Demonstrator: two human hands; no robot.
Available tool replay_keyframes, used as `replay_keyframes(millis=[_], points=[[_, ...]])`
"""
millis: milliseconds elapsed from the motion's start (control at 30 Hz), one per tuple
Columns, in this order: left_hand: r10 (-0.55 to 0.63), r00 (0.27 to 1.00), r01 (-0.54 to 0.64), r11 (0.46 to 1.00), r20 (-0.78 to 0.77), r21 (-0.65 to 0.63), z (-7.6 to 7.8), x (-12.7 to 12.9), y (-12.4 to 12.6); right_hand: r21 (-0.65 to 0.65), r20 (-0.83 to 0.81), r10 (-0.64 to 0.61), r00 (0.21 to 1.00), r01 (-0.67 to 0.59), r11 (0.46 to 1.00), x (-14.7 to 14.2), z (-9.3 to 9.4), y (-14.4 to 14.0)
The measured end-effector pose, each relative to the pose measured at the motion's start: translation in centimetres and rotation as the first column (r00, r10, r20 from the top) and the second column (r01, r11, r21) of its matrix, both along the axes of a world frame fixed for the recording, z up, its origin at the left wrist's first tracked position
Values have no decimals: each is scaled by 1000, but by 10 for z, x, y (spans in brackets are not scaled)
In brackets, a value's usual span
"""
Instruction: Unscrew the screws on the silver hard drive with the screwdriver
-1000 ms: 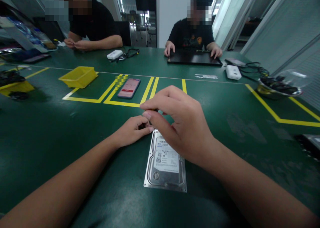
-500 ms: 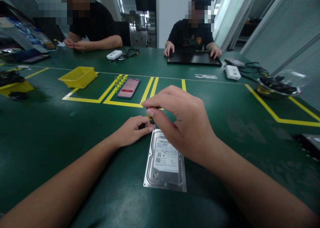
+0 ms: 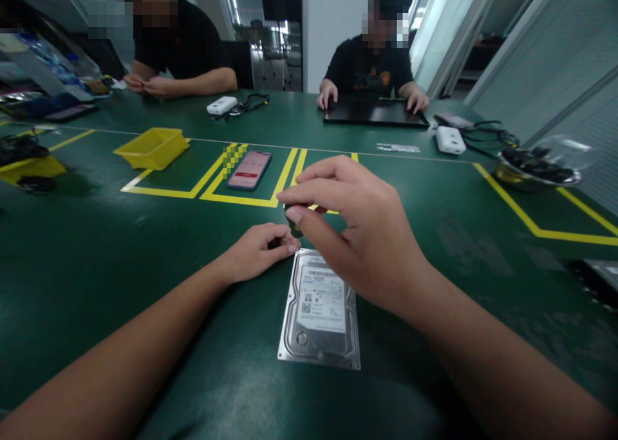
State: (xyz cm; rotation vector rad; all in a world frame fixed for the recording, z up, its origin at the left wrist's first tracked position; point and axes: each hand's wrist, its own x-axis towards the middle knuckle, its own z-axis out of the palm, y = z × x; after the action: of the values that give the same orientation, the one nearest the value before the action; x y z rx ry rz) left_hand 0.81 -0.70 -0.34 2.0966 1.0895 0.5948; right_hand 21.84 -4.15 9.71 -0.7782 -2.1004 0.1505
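A silver hard drive point(image 3: 320, 314) with a white label lies flat on the green table point(image 3: 96, 260) in front of me. My left hand point(image 3: 255, 250) rests on the table at the drive's far left corner, fingers curled and touching it. My right hand point(image 3: 360, 234) hovers over the drive's far end, thumb and forefinger pinched on a small dark tool point(image 3: 292, 218) that is mostly hidden by the fingers.
A phone point(image 3: 249, 169) lies inside yellow tape lines, with a yellow bin point(image 3: 151, 148) to its left. Two people sit across the table; one has hands on a black laptop point(image 3: 375, 114). A metal bowl of cables point(image 3: 535, 166) stands far right.
My right hand has risen slightly and shifted a little to the right, with the fingers turning around the small tool. My left hand and the drive have stayed put.
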Motion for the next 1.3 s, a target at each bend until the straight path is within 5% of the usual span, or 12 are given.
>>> replay_keyframes(millis=[767,1300], points=[[-37,999,36,998,-7,-49,3,0,2,-55,56,91,994,-88,995,6,9,5],[-27,999,28,998,35,-49,-3,-1,3,2,175,0,984,0,1000,7,10,1]])
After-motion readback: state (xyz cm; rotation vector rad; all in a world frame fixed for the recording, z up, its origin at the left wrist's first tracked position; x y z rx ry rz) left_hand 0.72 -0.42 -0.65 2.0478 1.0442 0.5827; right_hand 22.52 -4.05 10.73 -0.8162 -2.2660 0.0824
